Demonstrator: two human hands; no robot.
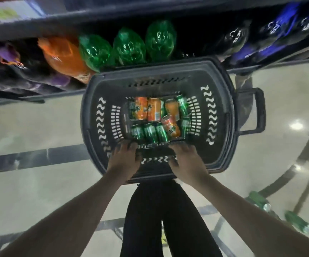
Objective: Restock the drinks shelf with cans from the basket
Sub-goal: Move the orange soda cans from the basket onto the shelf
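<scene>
Lying jumbled on the bottom of the dark basket (222,115): orange cans (154,112) and green cans (151,133), most on their sides, touching one another. Standing on the pale floor (29,127) just in front of the drinks shelf (44,98), side handle (259,112) folded out to the right. Gripping the near rim, left hand (125,161) and right hand (186,160), fingers curled over the edge into the basket, side by side. Behind on the shelf, blurred green bottles (127,47), an orange bottle (62,56), darker bottles to either side. Down on the floor at right, two more green cans (296,221).
</scene>
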